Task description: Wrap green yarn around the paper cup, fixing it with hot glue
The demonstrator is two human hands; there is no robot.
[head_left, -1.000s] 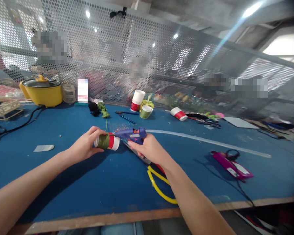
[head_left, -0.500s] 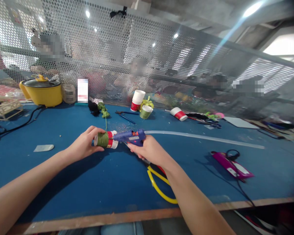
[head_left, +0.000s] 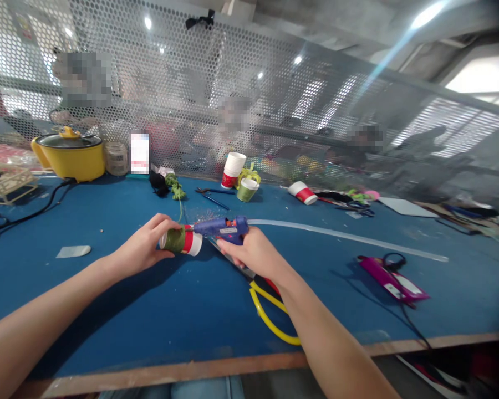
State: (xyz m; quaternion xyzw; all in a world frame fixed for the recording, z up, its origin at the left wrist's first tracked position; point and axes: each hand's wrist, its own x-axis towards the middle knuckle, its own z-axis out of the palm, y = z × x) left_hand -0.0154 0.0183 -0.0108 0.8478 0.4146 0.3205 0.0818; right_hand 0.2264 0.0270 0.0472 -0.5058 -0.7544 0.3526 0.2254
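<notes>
My left hand [head_left: 152,241] is closed round a red and white paper cup [head_left: 194,244], tipped on its side. Green yarn [head_left: 174,240] wraps the cup's left part, and a strand runs back to a loose green bundle [head_left: 176,187]. In my right hand [head_left: 253,252] is a blue hot glue gun [head_left: 220,226], its nozzle at the upper side of the cup by the yarn's edge. A long clear glue stick [head_left: 341,234] sticks out of the gun's rear. Scissors with yellow handles [head_left: 270,327] lie partly under my right forearm.
Behind stand stacked paper cups [head_left: 234,166], a green-wrapped cup [head_left: 247,190] and blue-handled pliers [head_left: 214,198]. Another cup [head_left: 303,193] lies tipped over. A yellow electric pot [head_left: 70,158] is at back left, a purple packet [head_left: 388,280] at right. A perforated metal screen [head_left: 183,100] borders the table.
The glue gun's nozzle has risen slightly along the cup, and its rear has tilted up a little. The cup has turned slightly in my left hand. Both hands keep their holds.
</notes>
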